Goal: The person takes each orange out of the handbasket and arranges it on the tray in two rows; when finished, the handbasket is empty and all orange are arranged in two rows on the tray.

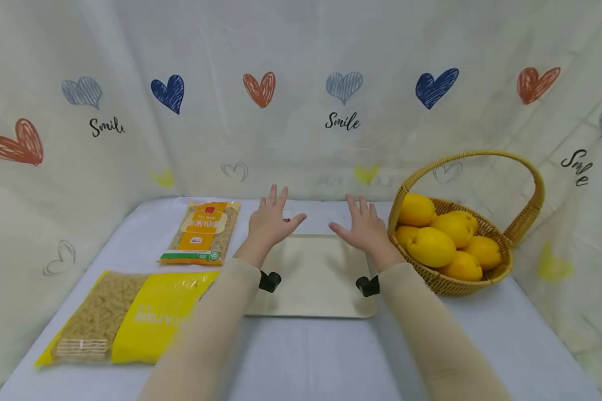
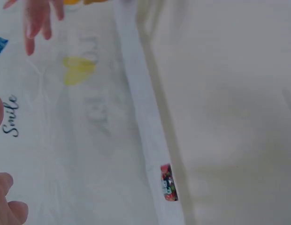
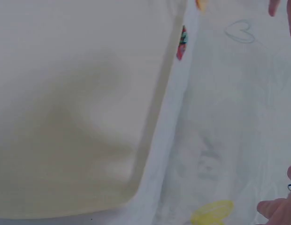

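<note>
The tray (image 1: 308, 284) lies flat in the middle of the desk (image 1: 311, 356), probably so both hands can reach it. The left hand (image 1: 268, 225) and right hand (image 1: 366, 225) hang near its far corners, fingers spread wide, holding nothing. Two bags (image 1: 198, 231) lie to the left, and a basket (image 1: 451, 287) stands on the right, its wall seemingly keeping the yellow fruit (image 1: 433, 248) together. The tray is plain cream, shallow and round-cornered, with a low raised rim and soft shadows across it.

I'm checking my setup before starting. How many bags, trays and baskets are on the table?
Bags: 2 (yellow bag, orange-labelled bag)
Tray: 1
Basket: 1
Total: 4
</note>
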